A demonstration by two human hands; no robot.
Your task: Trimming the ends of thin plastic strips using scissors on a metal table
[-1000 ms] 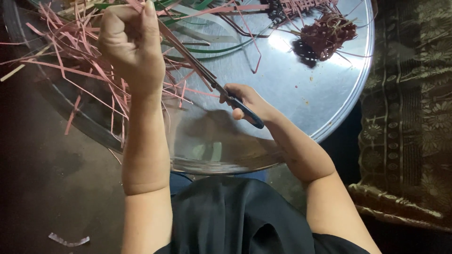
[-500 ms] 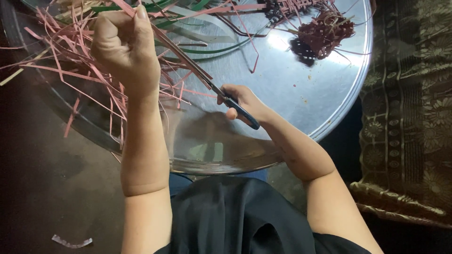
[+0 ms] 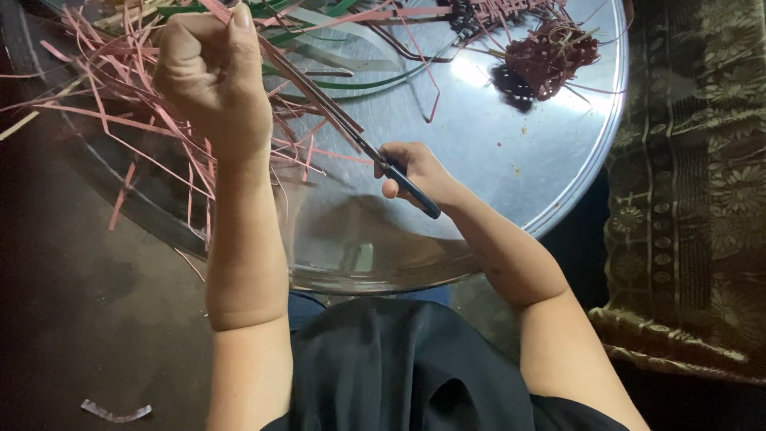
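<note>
Hands (image 3: 211, 76) raised, fisted on strips (image 3: 319, 92)

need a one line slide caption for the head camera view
Left hand grips pink strips while the right hand works scissors along them over a round metal tray.

Left hand (image 3: 211, 76), fisted on the pink strip (image 3: 307, 84), sits slightly lower and further left in the frame than 1.0 s ago. Right hand (image 3: 415, 172) with the dark-handled knife (image 3: 403, 179) is a little nearer the fist along the strip. Strip angle runs marginally steeper. Shift is small overall.
</note>
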